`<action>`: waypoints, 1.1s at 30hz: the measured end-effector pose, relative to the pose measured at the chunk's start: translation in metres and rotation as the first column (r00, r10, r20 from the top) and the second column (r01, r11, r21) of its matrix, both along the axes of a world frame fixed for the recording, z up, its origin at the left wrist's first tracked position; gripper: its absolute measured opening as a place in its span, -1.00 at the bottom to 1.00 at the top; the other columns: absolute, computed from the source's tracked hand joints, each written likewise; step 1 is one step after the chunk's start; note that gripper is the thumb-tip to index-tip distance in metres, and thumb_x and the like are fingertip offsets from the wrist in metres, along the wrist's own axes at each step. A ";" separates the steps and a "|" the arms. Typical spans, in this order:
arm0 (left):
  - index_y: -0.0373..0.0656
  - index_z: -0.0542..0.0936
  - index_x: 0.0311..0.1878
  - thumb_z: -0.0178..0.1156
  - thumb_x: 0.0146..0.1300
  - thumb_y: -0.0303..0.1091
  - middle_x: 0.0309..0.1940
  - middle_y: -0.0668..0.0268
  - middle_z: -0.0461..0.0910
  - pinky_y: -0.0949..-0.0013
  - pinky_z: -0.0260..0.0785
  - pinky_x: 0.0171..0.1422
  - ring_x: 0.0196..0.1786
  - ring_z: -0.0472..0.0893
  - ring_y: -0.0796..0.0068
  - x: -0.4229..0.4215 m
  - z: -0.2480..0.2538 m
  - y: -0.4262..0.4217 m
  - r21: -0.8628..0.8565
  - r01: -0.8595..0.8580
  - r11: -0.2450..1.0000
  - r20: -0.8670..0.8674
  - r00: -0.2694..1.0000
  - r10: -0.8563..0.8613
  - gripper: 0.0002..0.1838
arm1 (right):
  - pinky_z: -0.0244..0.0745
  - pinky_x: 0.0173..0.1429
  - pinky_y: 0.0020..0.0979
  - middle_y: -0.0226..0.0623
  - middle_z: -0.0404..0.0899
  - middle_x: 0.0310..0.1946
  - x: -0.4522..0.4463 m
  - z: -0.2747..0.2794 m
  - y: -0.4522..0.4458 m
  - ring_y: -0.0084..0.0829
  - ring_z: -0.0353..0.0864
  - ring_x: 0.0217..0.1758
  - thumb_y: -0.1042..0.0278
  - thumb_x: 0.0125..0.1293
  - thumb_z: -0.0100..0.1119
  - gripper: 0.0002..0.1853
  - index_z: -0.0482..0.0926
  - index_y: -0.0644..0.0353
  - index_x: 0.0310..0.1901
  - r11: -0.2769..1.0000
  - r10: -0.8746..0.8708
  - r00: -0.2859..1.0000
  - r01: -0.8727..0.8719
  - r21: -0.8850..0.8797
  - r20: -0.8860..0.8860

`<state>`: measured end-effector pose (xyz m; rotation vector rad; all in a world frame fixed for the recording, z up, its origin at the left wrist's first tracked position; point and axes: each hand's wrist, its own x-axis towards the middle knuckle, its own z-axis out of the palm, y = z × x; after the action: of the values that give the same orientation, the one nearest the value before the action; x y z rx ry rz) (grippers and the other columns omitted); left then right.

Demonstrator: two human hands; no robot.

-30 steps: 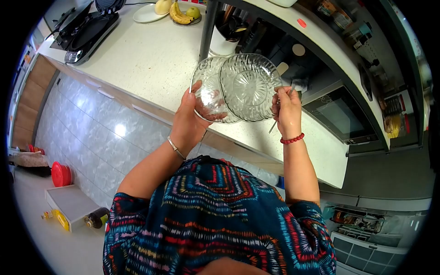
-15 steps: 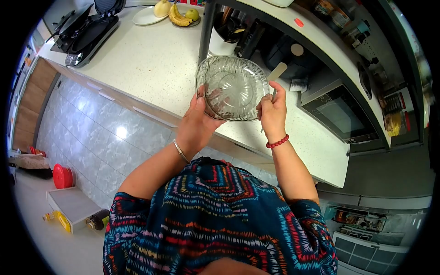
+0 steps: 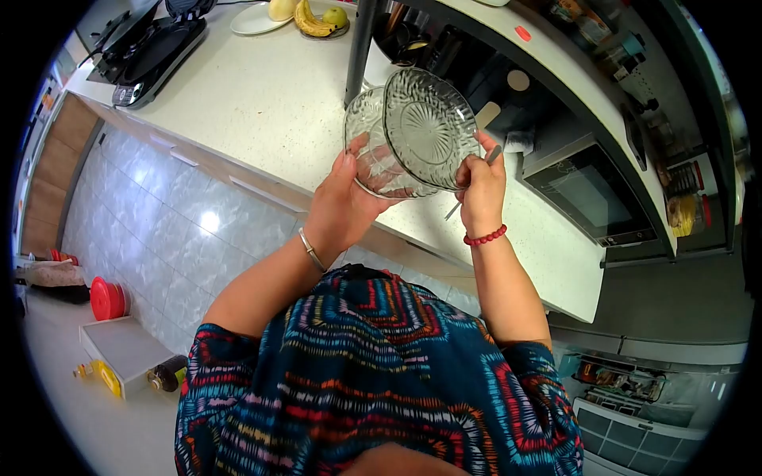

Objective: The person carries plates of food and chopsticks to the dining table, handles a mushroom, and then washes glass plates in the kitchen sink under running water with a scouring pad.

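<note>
Two clear glass plates are held up in front of me, over the counter edge. My left hand (image 3: 344,202) grips the lower glass plate (image 3: 367,119) by its near left rim, thumb on top and fingers spread beneath. The upper glass plate (image 3: 432,131), with a starburst pattern at its centre, is tilted and partly overlaps the lower one. My right hand (image 3: 482,190) pinches its right rim. A slim metal utensil, seemingly a fork (image 3: 493,155), is also in my right hand; its thin end sticks out below the fingers.
On the white counter (image 3: 254,103) stand an open electric griddle (image 3: 163,59), a white plate (image 3: 252,20) and bananas (image 3: 313,20). A shelf post (image 3: 359,55) rises just behind the plates. To the right are a utensil holder (image 3: 381,67) and a microwave (image 3: 591,194).
The upper plate has been lifted and tilted away from the lower one, up and to the right, by my right hand. The utensil in that hand now shows more clearly.
</note>
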<state>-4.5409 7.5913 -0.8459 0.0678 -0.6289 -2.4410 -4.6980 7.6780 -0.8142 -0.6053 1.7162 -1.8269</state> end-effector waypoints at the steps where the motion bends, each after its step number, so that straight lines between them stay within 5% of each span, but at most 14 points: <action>1: -0.05 0.04 0.21 -0.10 0.25 -0.08 0.18 0.14 0.15 -0.12 0.12 0.21 0.22 0.20 0.11 0.001 0.000 0.001 0.009 -0.009 1.000 0.015 1.000 0.008 -0.47 | 0.08 -0.69 -0.61 -0.43 0.30 -0.70 0.000 0.001 0.000 -0.64 0.24 -0.69 0.49 0.09 -0.23 -0.58 0.22 0.20 0.06 1.000 -0.009 0.999 0.009 -0.013 0.048; 9: -0.06 0.04 0.20 -0.14 0.24 -0.30 0.17 0.09 0.14 -0.15 0.15 0.17 0.21 0.21 0.07 0.004 0.007 -0.003 0.046 -0.020 0.999 0.033 0.999 0.019 -0.53 | -0.09 -0.72 -0.68 -0.48 0.24 -0.67 -0.002 0.009 -0.001 -0.71 0.12 -0.70 0.49 0.10 -0.21 -0.59 0.24 0.20 0.05 0.995 -0.079 0.988 0.086 -0.048 0.136; 13: -0.08 0.07 0.21 -0.13 0.13 -0.45 0.17 0.08 0.15 -0.14 0.16 0.17 0.20 0.23 0.03 0.004 0.010 -0.008 -0.012 -0.032 0.999 0.073 0.997 0.033 -0.47 | -0.06 -0.71 -0.66 -0.47 0.25 -0.67 -0.008 0.008 0.001 -0.70 0.13 -0.69 0.49 0.10 -0.22 -0.58 0.24 0.20 0.06 0.992 -0.112 0.994 0.113 -0.057 0.018; 15: -0.12 0.03 0.21 -0.19 0.09 -0.55 0.16 0.08 0.14 -0.12 0.23 0.13 0.18 0.25 0.02 0.003 0.011 -0.008 -0.031 -0.037 0.999 0.074 0.996 0.039 -0.44 | 0.18 -0.64 -0.61 -0.45 0.30 -0.67 -0.014 0.007 0.003 -0.66 0.24 -0.68 0.52 0.12 -0.23 -0.62 0.23 0.23 0.03 0.989 -0.112 0.989 0.102 -0.105 -0.094; 17: -0.13 0.02 0.21 -0.19 0.04 -0.61 0.15 0.08 0.16 -0.13 0.24 0.11 0.17 0.26 0.01 0.005 0.012 -0.006 -0.020 -0.097 0.995 0.188 0.977 0.099 -0.41 | 0.14 -0.65 -0.62 -0.46 0.28 -0.67 -0.013 0.005 0.002 -0.67 0.21 -0.68 0.51 0.12 -0.22 -0.61 0.23 0.23 0.04 0.984 -0.139 0.982 0.123 -0.129 -0.126; 24: -0.09 0.00 0.22 -0.20 0.00 -0.67 0.13 0.08 0.19 -0.13 0.24 0.12 0.17 0.27 0.00 0.008 0.010 -0.007 -0.022 -0.120 0.993 0.195 0.973 0.122 -0.36 | 0.18 -0.60 -0.63 -0.47 0.29 -0.67 -0.023 0.004 0.006 -0.69 0.22 -0.67 0.51 0.15 -0.24 -0.62 0.21 0.24 0.05 0.978 -0.181 0.913 0.127 -0.168 -0.366; 27: -0.02 0.13 0.17 -0.15 0.01 -0.63 0.14 0.11 0.23 -0.15 0.17 0.16 0.21 0.22 -0.03 0.008 0.008 -0.008 -0.001 -0.130 0.992 0.205 0.970 0.127 -0.41 | 0.19 -0.58 -0.64 -0.45 0.32 -0.65 -0.025 0.006 0.008 -0.71 0.23 -0.66 0.51 0.16 -0.25 -0.62 0.21 0.26 0.05 0.976 -0.215 0.856 0.175 -0.129 -0.470; 33: -0.01 0.13 0.16 -0.16 0.00 -0.64 0.12 0.11 0.25 -0.16 0.17 0.17 0.19 0.24 -0.02 0.007 0.006 -0.006 0.001 -0.133 0.991 0.210 0.969 0.130 -0.42 | 0.19 -0.57 -0.64 -0.45 0.33 -0.65 -0.029 0.000 0.010 -0.71 0.24 -0.66 0.52 0.17 -0.24 -0.63 0.20 0.26 0.06 0.978 -0.205 0.842 0.158 -0.134 -0.499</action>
<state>-4.5343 7.5850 -0.8395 0.3654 -0.6751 -2.3271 -4.7268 7.6881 -0.8138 -1.0772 2.0996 -2.0037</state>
